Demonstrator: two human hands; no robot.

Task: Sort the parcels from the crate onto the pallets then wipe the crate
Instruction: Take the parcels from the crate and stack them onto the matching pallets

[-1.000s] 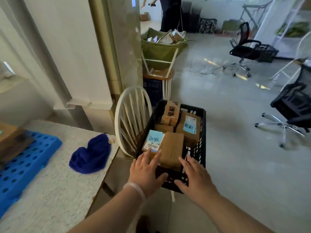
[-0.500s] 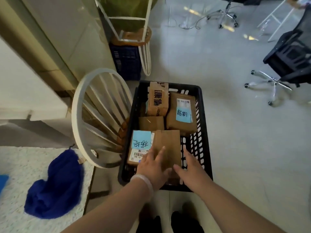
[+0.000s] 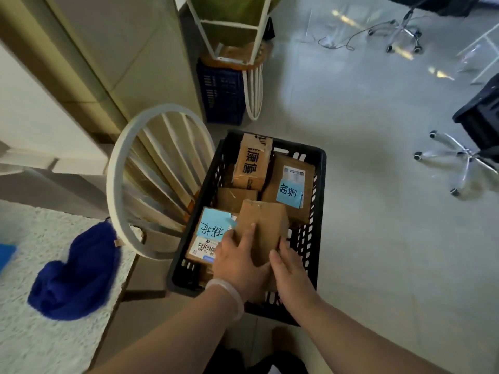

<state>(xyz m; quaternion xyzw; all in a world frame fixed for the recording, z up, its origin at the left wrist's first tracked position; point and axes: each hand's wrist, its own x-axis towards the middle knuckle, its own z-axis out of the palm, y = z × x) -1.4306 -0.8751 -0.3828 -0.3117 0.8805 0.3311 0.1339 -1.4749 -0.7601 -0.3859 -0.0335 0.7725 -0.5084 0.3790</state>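
Note:
A black slotted crate [image 3: 318, 168] rests on a white chair, holding several brown cardboard parcels. Nearest me a plain brown parcel [image 3: 263, 222] is tilted up, gripped from both sides: my left hand [image 3: 239, 261] on its left face, my right hand [image 3: 290, 271] on its right edge. Left of it lies a parcel with a blue note and barcode label [image 3: 209, 233]. Farther back sit a tall printed box [image 3: 252, 164], a parcel with a blue note [image 3: 290, 184] and a small plain one [image 3: 235, 198]. A blue cloth [image 3: 75, 273] lies on the speckled table [image 3: 40, 346].
The white spindle chair back [image 3: 127, 182] stands between table and crate. A sliver of blue pallet [image 3: 5, 255] shows at the left edge. Behind are a dark blue crate [image 3: 221, 95] under a white stand, office chair bases [image 3: 459, 160] at right, and open grey floor.
My view has tipped down toward the crate. Both hands moved from the crate's near rim onto the plain brown parcel and closed on it; its near end has lifted.

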